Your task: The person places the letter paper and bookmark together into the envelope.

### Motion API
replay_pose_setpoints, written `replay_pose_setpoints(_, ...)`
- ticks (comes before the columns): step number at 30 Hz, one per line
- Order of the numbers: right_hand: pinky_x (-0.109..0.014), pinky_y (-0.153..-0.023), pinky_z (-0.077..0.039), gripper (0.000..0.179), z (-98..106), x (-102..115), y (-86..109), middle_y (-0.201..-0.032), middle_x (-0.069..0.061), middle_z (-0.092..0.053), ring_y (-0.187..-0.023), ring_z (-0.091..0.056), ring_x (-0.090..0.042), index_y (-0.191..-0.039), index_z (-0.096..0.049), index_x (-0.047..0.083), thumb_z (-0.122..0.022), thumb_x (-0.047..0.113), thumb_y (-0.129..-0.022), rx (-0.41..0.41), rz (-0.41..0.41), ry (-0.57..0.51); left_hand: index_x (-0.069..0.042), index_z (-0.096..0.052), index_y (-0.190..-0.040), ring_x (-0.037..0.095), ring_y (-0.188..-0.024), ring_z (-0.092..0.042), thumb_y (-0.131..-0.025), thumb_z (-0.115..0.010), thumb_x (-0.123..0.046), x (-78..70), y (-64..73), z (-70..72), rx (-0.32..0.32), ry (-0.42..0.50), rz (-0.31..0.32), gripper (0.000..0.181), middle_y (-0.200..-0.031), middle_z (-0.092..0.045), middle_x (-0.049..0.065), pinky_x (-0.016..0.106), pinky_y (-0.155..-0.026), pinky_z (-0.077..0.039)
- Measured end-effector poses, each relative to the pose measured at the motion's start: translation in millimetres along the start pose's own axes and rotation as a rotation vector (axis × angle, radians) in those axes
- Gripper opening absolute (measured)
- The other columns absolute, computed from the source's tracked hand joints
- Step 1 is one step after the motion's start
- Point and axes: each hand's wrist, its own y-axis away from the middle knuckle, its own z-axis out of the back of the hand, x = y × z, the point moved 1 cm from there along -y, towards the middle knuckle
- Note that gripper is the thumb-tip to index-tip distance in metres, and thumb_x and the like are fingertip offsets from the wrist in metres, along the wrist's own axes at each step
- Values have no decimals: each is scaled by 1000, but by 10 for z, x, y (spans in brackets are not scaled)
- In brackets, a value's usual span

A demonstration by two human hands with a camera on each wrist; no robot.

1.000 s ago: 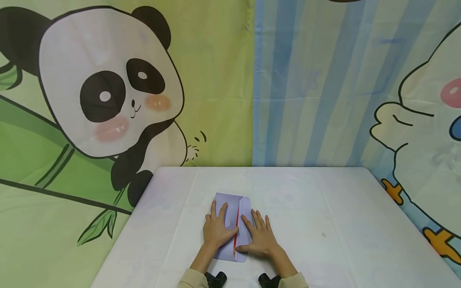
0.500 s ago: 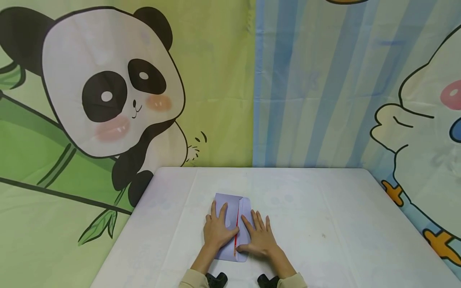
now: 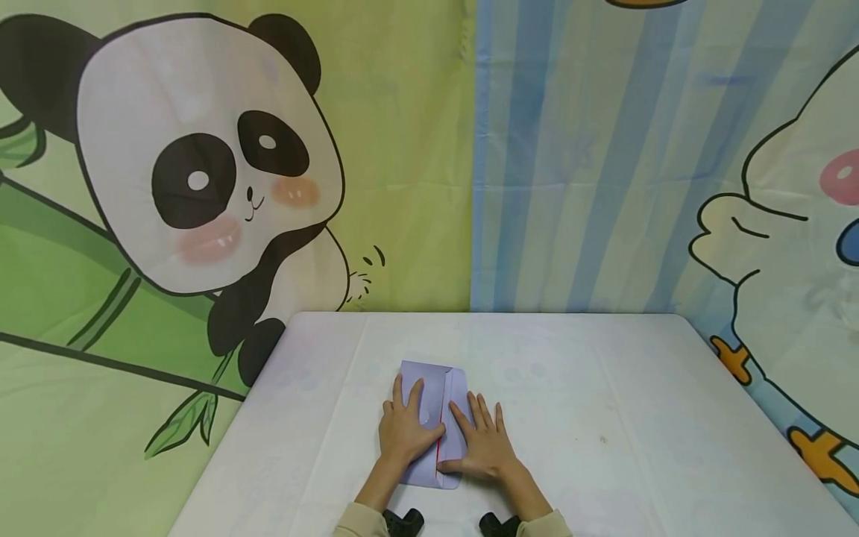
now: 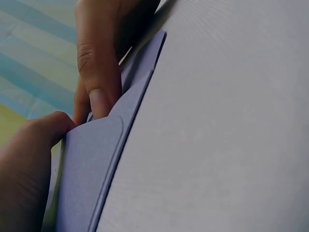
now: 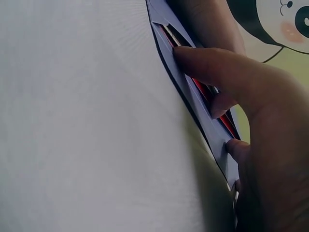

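Observation:
A lavender paper envelope [image 3: 432, 373] lies on the white table, its long flap [image 3: 458, 391] on the right side. Along the flap's edge a thin red strip [image 5: 200, 89] shows in the envelope's mouth; dark and pale edges appear beside it in the right wrist view. My left hand [image 3: 405, 435] rests on the envelope's body with fingers spread and thumb at the mouth. On the flap lies my right hand [image 3: 490, 450], fingers extended, its thumb reaching to the near end of the mouth. Both thumbs sit close together in the left wrist view, where the envelope [image 4: 87, 164] stretches lengthwise.
The white table [image 3: 604, 388] reaches back to a printed cloth [image 3: 403, 149] with a panda and blue stripes. Dark wrist devices [image 3: 404, 522] sit under both forearms near the front edge.
The red strip in the mouth looks narrower than before. My right thumb has shifted slightly left; the left hand and the envelope hold their places.

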Motion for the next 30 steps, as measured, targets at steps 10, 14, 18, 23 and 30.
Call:
replay_pose_setpoints(10,-63,-100,-11,93,96,22,3,-145,-27,-24,-133,-19,-44,-140,-40,10,-58,66,-69,35,0,-62,-22,-46,-136,26,-80,-45,-54,-69,-58,18,2,-12,-3,10,2,93,-146,-26,17,31,-51,-39)
replay_pose_setpoints(14,-62,-101,-11,90,96,13,4,-145,-26,-24,-134,-18,-42,-140,-40,12,-58,65,-70,48,-17,-81,-23,-44,-137,25,-80,-44,-55,-68,-58,23,4,-20,22,6,4,93,-147,-23,17,30,-52,-38)
replay_pose_setpoints(18,-61,-102,-10,89,97,8,4,-146,-25,-24,-134,-18,-42,-140,-40,12,-57,64,-70,48,-27,-94,-24,-43,-138,25,-79,-44,-54,-68,-59,26,4,-28,24,-2,-4,94,-148,-23,17,29,-52,-37)
replay_pose_setpoints(23,-61,-102,-9,90,94,2,0,-145,-26,-24,-134,-18,-42,-140,-41,11,-58,65,-69,44,-18,-90,-24,-42,-138,25,-78,-44,-53,-68,-59,33,4,-34,11,-12,-19,96,-147,-23,18,29,-51,-37)
replay_pose_setpoints(30,-62,-101,-11,91,90,-9,2,-145,-26,-25,-133,-19,-43,-139,-42,11,-58,66,-68,38,-7,-95,-24,-43,-138,25,-78,-44,-53,-68,-58,32,9,-29,4,-3,-18,95,-147,-23,17,30,-51,-38)
